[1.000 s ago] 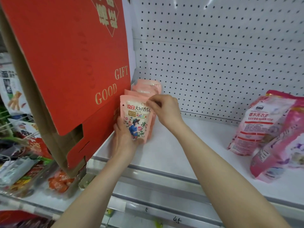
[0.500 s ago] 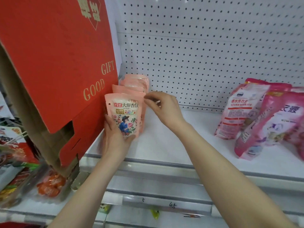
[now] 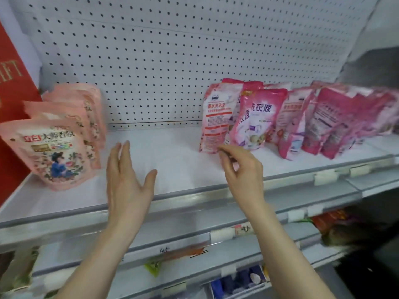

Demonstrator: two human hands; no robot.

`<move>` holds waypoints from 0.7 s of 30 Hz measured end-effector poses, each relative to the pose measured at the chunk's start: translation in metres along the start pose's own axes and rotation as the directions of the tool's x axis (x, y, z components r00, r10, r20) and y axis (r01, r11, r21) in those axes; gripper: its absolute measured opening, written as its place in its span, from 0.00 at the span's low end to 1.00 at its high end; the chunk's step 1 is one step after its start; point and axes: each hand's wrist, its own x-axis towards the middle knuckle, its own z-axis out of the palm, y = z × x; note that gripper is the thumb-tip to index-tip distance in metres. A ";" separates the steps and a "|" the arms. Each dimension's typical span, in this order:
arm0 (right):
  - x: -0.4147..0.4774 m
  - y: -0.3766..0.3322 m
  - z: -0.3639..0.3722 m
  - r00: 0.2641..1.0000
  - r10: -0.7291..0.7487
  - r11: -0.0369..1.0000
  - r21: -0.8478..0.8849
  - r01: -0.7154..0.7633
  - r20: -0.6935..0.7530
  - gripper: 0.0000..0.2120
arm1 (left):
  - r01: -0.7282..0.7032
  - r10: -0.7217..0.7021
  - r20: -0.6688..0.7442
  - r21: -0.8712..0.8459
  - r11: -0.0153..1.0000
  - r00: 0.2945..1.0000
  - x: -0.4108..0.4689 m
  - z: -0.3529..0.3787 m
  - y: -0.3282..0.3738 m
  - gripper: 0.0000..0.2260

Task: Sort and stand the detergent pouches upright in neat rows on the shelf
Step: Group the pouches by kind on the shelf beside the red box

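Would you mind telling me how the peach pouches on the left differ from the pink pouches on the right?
The peach pouches stand in one tidy front-to-back row; the pink pouches lean on each other in a jumble. The peach pouches are paler, the pink pouches a deeper magenta. Both sit on the same white shelf.

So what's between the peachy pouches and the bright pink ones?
Just bare white shelf, seen in the head view. No pouch stands between the peach pouches and the pink pouches; only the open left hand hovers over that gap.
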 end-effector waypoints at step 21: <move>0.113 0.192 -0.021 0.789 0.552 0.737 0.286 -0.613 0.268 0.29 | 0.275 -0.221 0.193 -0.328 0.904 0.956 0.025 0.189 0.134 0.27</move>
